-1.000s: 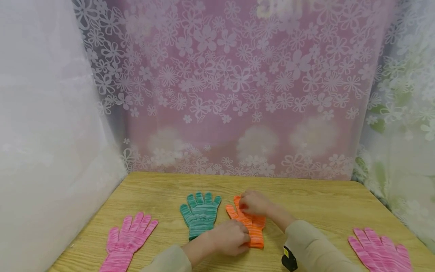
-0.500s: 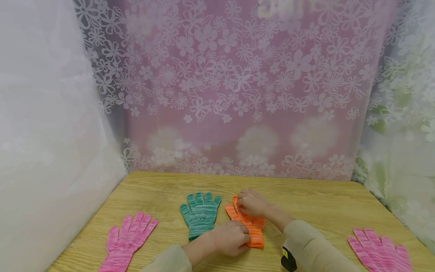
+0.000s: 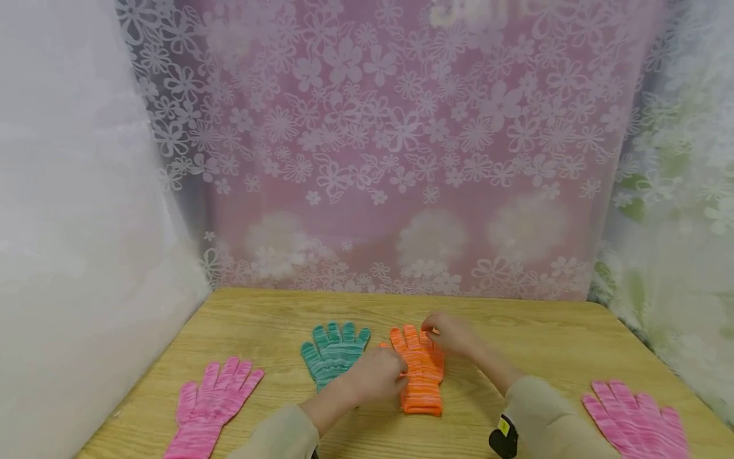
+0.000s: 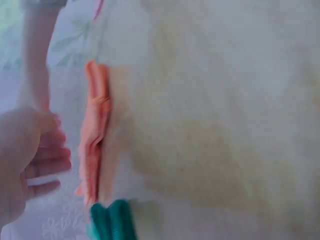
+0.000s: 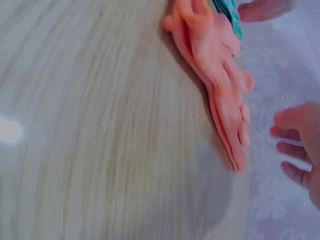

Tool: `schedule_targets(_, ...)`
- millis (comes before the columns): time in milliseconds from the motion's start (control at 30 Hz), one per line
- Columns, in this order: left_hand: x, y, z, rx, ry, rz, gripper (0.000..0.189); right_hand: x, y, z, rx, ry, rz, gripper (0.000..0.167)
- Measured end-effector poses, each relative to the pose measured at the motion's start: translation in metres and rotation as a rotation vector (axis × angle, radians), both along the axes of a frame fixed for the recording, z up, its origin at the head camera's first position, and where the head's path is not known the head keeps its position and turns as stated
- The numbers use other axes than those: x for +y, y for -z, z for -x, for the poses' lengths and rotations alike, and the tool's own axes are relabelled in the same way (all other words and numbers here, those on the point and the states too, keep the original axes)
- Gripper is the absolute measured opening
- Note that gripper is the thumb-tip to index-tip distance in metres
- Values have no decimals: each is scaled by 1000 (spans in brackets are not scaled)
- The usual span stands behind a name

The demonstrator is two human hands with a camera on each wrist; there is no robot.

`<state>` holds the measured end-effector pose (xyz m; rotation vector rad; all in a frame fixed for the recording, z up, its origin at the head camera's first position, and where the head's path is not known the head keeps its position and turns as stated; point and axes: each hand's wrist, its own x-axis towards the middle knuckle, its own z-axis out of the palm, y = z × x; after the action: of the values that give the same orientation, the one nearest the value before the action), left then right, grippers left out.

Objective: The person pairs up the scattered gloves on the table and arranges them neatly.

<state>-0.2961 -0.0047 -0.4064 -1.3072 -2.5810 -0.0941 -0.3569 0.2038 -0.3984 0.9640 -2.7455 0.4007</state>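
Pale lettering (image 3: 443,15) atop pink flowered curtain (image 3: 367,159), cut off above, no word legible

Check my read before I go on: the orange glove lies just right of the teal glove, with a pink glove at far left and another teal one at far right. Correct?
Not quite: the far-right glove is pink, not teal, as the head view shows. The orange glove, teal glove and far-left pink glove are as you say.

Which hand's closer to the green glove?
Left. In the head view, the left hand is beside the green glove, partly hiding it; the right hand is farther off, by the finger end of the orange glove.
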Motion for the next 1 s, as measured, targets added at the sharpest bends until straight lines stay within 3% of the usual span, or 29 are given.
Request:
schedule_targets(167,-4,-8,14,-156,-299,-166,43,17,-2,-5,-81,190,-38,9)
schedule_targets(300,-2,-8,27,-216,-411,-228,49,21,2,-2,-88,268,-50,8)
schedule_targets(467,6,-8,41,-217,-489,-227,46,20,9,4,-124,341,-50,14)
schedule_targets(600,16,-8,51,-138,-557,-182,44,19,15,8,-165,366,-50,19)
schedule_targets(767,24,-2,62,-72,-653,-113,36,18,22,12,-159,364,-47,11)
schedule_targets(867,27,5,67,-37,-656,-65,21,18,26,13,-138,355,-35,6)
schedule_targets(1000,31,12,71,-2,-607,-15,7,19,27,13,-98,344,-22,3)
